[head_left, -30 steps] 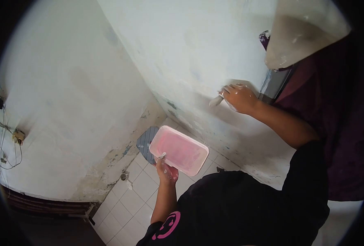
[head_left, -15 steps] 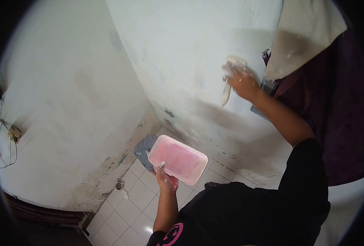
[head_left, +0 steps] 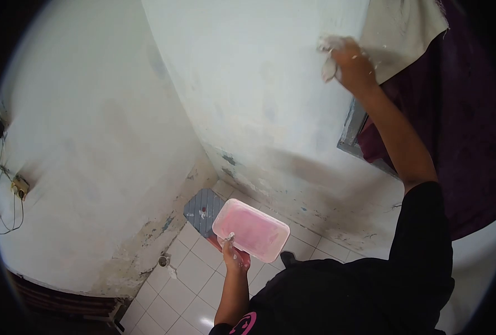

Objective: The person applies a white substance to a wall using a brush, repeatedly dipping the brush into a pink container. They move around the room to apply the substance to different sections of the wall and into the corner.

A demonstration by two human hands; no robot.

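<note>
My left hand holds a shallow pink plastic tub by its near left edge, thumb over the rim. Pale residue coats the inside of the tub, and white smears mark the thumb. High on the whitish wall, my right hand is closed around a paintbrush, its pale handle hanging down at the left. The bristle end is blurred and partly covered by the fingers, so whether it touches the wall is hard to tell. White flecks dot this hand.
A grey window frame with a dark purple curtain and a beige cloth lies at right. Below is a grey slatted stool or panel on white floor tiles. Wires and a socket box hang on the left wall.
My right hand has moved up and slightly right along the wall with the paintbrush. The tub and my left hand have shifted a little down and right in view.
</note>
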